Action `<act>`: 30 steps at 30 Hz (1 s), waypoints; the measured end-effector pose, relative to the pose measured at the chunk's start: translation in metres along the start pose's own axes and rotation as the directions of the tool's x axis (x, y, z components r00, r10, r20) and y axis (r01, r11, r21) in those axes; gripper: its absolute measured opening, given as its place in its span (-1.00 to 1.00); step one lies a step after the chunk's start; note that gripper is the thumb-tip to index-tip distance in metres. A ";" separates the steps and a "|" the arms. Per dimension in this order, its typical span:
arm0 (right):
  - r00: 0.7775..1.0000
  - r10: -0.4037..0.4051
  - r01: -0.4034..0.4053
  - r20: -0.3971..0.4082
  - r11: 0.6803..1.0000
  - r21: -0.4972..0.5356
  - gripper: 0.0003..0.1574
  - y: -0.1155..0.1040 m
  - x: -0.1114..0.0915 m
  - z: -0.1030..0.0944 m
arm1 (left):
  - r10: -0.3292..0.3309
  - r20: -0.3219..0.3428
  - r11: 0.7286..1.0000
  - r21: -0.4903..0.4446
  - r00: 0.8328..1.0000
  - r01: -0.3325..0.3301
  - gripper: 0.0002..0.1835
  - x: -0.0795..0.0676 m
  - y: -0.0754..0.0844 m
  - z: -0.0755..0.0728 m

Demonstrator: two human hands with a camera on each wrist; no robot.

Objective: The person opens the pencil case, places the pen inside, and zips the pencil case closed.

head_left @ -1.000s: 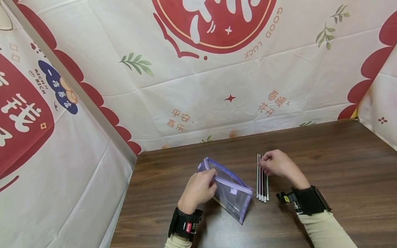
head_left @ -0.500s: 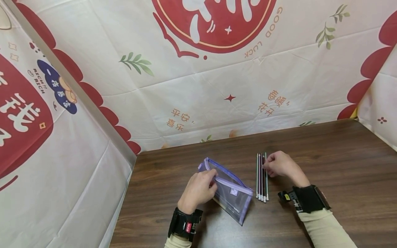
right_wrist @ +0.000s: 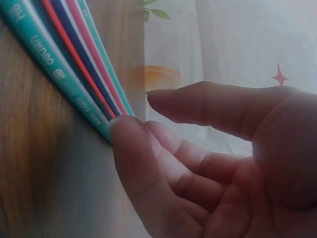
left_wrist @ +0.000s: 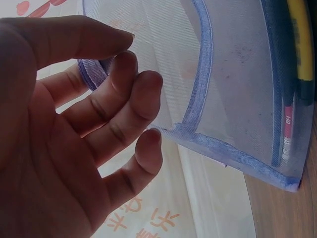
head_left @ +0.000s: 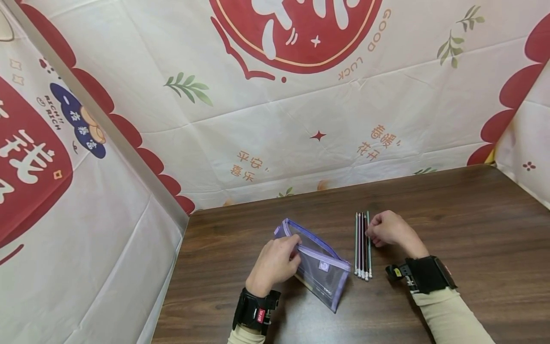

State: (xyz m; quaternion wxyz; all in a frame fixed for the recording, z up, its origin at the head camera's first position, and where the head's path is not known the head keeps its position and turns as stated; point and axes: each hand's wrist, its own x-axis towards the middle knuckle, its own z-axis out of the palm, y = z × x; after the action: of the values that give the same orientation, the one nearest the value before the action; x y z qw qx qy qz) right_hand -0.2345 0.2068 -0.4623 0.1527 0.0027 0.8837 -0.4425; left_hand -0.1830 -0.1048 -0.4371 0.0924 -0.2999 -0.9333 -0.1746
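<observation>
Purple mesh made the body of a pouch [head_left: 322, 282], which was tilted over the brown table [head_left: 464, 224], with its mouth parted. The person's left hand [head_left: 272, 263] pinched the pouch by its upper edge, with the fingers bent toward the thumb. Through the mesh, the left wrist view showed a yellow and dark item [left_wrist: 300, 39] and a slim piece [left_wrist: 287, 126] with the letters HB, both inside along one side.

Just beside the pouch, on its right, several pencils [head_left: 363, 248] lay in a row on the table, their silvery ends toward the person. Their colours were green, red, dark blue and pink. The right hand [head_left: 388, 230] was at the right side of this row. One fingertip touched the green pencil [right_wrist: 49, 64] nearest to it, but the thumb was apart from the fingers, so this hand did not grasp anything.

Each wrist had a black band [head_left: 429, 274] above a beige sleeve [head_left: 451, 313]. Behind the table hung a white cloth [head_left: 275, 124] with red and green prints.
</observation>
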 end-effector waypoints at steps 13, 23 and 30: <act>1.000 0.015 -0.015 0.018 0.999 -0.031 -0.90 0.005 0.004 0.004 | 0.015 0.009 1.000 -0.005 1.000 -0.015 -0.87 0.000 0.001 0.000; 1.000 0.025 -0.026 -0.008 0.997 -0.078 -0.77 0.007 0.005 0.008 | 0.033 -0.005 0.999 0.006 0.999 -0.033 -0.88 0.000 0.000 0.001; 0.997 0.064 -0.069 -0.045 0.989 -0.131 -0.65 0.006 0.006 0.010 | 0.039 -0.004 0.999 0.006 0.999 -0.039 -0.88 0.001 0.000 0.003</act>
State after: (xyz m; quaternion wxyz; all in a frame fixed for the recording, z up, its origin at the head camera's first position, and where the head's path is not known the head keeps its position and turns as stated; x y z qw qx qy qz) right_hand -0.2369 0.2017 -0.4750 0.1492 0.0310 0.9134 -0.3774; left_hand -0.1834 -0.1031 -0.4396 0.0983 -0.3174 -0.9276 -0.1708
